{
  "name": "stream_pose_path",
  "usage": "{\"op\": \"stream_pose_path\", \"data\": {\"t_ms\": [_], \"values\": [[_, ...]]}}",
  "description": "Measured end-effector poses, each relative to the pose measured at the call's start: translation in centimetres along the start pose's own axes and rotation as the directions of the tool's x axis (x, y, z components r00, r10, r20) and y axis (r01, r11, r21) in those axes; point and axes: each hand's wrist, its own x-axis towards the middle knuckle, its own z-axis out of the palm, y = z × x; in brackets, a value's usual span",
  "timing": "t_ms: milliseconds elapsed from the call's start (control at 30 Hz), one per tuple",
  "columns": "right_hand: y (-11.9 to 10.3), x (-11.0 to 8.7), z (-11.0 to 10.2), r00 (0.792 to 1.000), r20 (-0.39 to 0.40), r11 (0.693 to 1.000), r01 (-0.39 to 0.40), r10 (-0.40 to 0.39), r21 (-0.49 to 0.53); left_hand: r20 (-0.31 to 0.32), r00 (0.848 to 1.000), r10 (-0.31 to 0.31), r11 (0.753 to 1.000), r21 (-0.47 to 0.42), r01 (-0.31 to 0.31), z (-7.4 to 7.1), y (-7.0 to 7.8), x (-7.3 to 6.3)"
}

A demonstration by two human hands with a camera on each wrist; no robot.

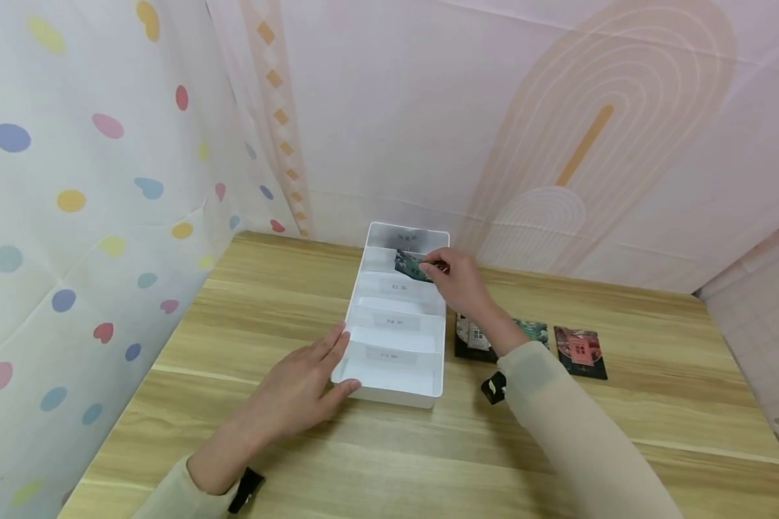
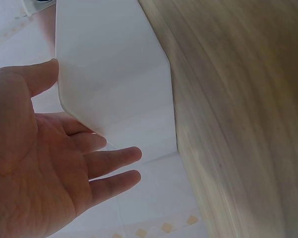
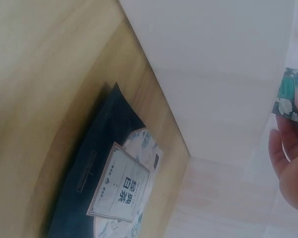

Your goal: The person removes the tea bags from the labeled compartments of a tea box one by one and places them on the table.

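Note:
A long white divided box (image 1: 438, 367) with printed labels on its dividers lies on the table. My right hand (image 1: 457, 281) pinches a dark green floral tea packet (image 1: 410, 265) by its right end, tilted over the second compartment from the back. In the right wrist view, the tea packet (image 3: 286, 94) shows above the box's rim, thumb and fingers on it. My left hand (image 1: 301, 382) rests at the box's near left corner. Seen from the left wrist, its thumb (image 2: 43, 77) touches the rim and the loosely spread fingers (image 2: 111, 161) lie along the outer wall.
Right of the box, a dark packet with a pale label (image 1: 477, 336) and a green packet (image 1: 534, 331) lie partly behind my right forearm. Farther right lies a red-labelled packet (image 1: 581, 352). Patterned cloth (image 1: 389, 108) hangs along the wooden table's (image 1: 266, 288) back and left.

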Motion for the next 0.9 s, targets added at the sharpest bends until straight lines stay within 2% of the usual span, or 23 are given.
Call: {"op": "stream_pose_path", "data": {"t_ms": [267, 600, 733, 900], "values": [[-0.3, -0.1, -0.6, 1.0, -0.023, 1.0, -0.002, 0.002, -0.003, 0.006, 1.0, -0.002, 1.0, -0.003, 0.002, -0.1, 0.0, 0.1], [-1.1, -0.6, -1.7, 0.998, -0.032, 0.998, 0.057, -0.057, -0.029, 0.006, 1.0, -0.003, 1.0, -0.004, 0.003, -0.1, 0.1, 0.0], [-2.0, -1.1, -2.3, 0.992, -0.045, 0.992, 0.12, -0.122, -0.032, 0.009, 1.0, 0.001, 1.0, -0.002, -0.001, -0.2, 0.2, -0.1], [-3.1, -1.7, -3.1, 0.969, -0.076, 0.971, 0.229, -0.233, -0.062, 0.003, 1.0, 0.009, 1.0, 0.002, -0.009, -0.2, 0.2, -0.1]]}}
